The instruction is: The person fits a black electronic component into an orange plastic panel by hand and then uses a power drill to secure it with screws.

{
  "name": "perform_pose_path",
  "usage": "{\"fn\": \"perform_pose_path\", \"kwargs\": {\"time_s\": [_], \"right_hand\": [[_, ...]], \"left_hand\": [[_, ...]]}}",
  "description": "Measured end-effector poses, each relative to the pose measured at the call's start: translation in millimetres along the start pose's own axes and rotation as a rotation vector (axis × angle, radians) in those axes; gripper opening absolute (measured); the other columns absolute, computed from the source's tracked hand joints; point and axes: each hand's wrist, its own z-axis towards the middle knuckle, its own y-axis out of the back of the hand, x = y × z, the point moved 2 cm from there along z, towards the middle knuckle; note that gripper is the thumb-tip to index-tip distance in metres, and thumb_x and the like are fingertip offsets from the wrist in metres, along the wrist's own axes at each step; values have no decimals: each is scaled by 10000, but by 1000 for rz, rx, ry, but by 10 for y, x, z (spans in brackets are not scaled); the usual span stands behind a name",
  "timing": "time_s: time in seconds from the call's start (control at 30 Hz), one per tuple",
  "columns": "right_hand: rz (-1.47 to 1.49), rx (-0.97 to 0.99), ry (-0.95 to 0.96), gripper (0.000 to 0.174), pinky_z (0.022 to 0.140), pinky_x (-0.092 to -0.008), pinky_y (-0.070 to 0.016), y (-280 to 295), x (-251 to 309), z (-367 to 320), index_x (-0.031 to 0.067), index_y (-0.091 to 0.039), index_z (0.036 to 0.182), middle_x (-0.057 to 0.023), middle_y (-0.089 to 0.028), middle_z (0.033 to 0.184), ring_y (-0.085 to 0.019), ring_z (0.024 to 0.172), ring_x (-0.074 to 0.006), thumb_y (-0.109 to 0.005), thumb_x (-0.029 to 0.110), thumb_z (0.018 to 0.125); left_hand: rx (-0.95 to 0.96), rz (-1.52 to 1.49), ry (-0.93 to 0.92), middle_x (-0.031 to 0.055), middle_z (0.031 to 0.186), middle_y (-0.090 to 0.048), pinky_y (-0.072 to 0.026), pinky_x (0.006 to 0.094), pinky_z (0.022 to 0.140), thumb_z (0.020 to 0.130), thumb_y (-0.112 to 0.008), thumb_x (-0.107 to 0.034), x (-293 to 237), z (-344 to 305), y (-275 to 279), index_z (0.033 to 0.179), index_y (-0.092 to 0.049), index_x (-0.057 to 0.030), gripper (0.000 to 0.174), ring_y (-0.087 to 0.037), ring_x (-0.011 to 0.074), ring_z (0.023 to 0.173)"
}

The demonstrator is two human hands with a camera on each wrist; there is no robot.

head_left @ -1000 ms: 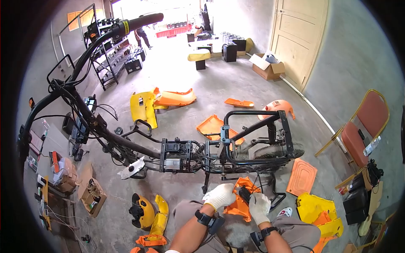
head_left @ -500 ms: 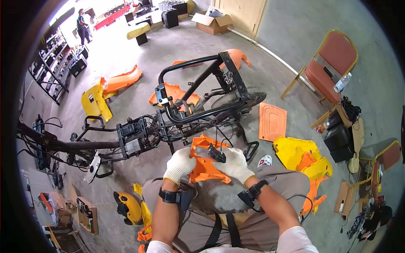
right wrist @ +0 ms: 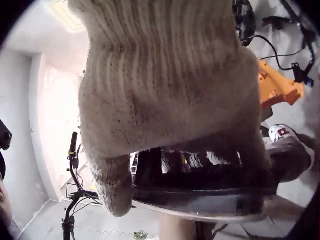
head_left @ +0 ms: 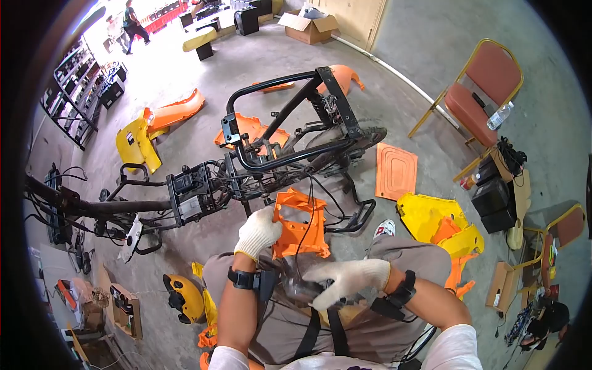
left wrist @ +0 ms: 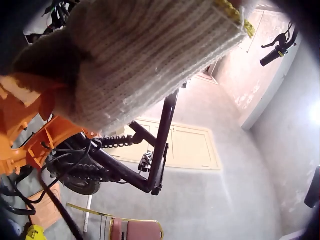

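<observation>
The left hand point(head_left: 259, 232), in a white knit glove, grips the left edge of an orange plastic panel point(head_left: 300, 242) with a large opening. In the left wrist view the glove point(left wrist: 130, 60) covers much of the panel point(left wrist: 45, 142). Over the lap, the gloved right hand point(head_left: 351, 279) holds a black lamp-like unit with a clear glossy cover point(right wrist: 220, 202); thumb and fingers lie around it, and the glove hides its upper part. In the head view this unit is blurred below the fingers. A thin black cable point(head_left: 300, 237) runs across the panel's opening from above.
A stripped scooter frame point(head_left: 271, 161) stands just ahead. Orange and yellow body panels point(head_left: 439, 223) lie around it on the concrete floor, with a flat orange cover point(head_left: 396, 171) on the right. A red chair point(head_left: 475, 102) bears a bottle point(head_left: 500, 116). A yellow helmet-like part point(head_left: 185, 299) lies left.
The right hand has moved from the panel's right side down over the lap with the lamp-like unit. The left hand keeps its grip on the panel. The head view has swung right.
</observation>
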Motion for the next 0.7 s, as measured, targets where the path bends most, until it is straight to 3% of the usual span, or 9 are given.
{"fn": "perform_pose_path", "kwargs": {"time_s": [0.03,0.07,0.13,0.3,0.37,0.57,0.6,0.63,0.7], "right_hand": [[-223,-6,94,654,1003,-330,-420,-37,-20,2,45,-505,1376,-161,-596,1271,-554,1186,-235,-706,391,859],[-222,-6,94,654,1003,-330,-420,-49,63,-44,45,-505,1376,-161,-596,1271,-554,1186,-235,-706,391,859],[27,158,100,682,1078,-349,-355,-100,305,-172,41,-477,1405,-200,-536,1355,-480,1290,-279,-701,380,856],[19,154,91,638,970,-323,-436,-147,203,-223,70,-510,1375,-157,-612,1237,-579,1130,-238,-695,386,852],[-50,-17,89,641,937,-319,-455,-119,128,-276,65,-518,1361,-140,-626,1195,-598,1080,-235,-695,385,835],[-124,-218,-100,654,961,-348,-455,83,120,-439,50,-543,1326,-176,-613,1255,-600,1131,-297,-688,438,820],[-121,-284,-118,653,967,-353,-453,133,34,-443,52,-548,1321,-181,-611,1260,-599,1137,-304,-692,442,817],[-165,-370,16,639,959,-357,-458,185,-72,-430,64,-559,1311,-175,-633,1224,-610,1117,-308,-695,432,808],[-244,-474,26,632,959,-360,-459,296,-284,-422,72,-564,1307,-177,-638,1213,-611,1119,-308,-693,434,805]], "left_hand": [[3,-4,2,219,985,-684,-514,462,847,802,-531,-209,16,7,-16,1043,-643,-44,313,-661,381,964],[3,-3,2,219,985,-684,-514,462,847,802,-531,-209,2,-3,-5,1043,-643,-44,313,-661,381,964],[11,40,25,181,968,-688,-524,417,831,804,-530,-240,-31,-20,24,1054,-639,-69,322,-684,332,919],[39,-19,43,192,948,-689,-520,435,825,804,-530,-238,-44,-44,41,1039,-642,-60,315,-682,343,911],[39,-37,40,210,952,-688,-516,459,833,805,-526,-224,-76,-86,82,1033,-647,-54,310,-670,370,935],[-11,-25,-14,186,971,-693,-519,438,819,810,-526,-253,-101,-174,188,1069,-655,-73,341,-673,362,912],[-6,-76,16,175,913,-690,-519,407,779,809,-539,-274,-105,-192,220,1058,-659,-61,348,-684,324,845],[0,-127,46,163,854,-686,-519,377,739,809,-553,-294,-98,-200,236,1046,-662,-49,358,-695,285,777],[-36,-126,11,158,830,-680,-517,364,723,811,-557,-293,-27,-166,197,1044,-667,-42,360,-690,267,752]]}}
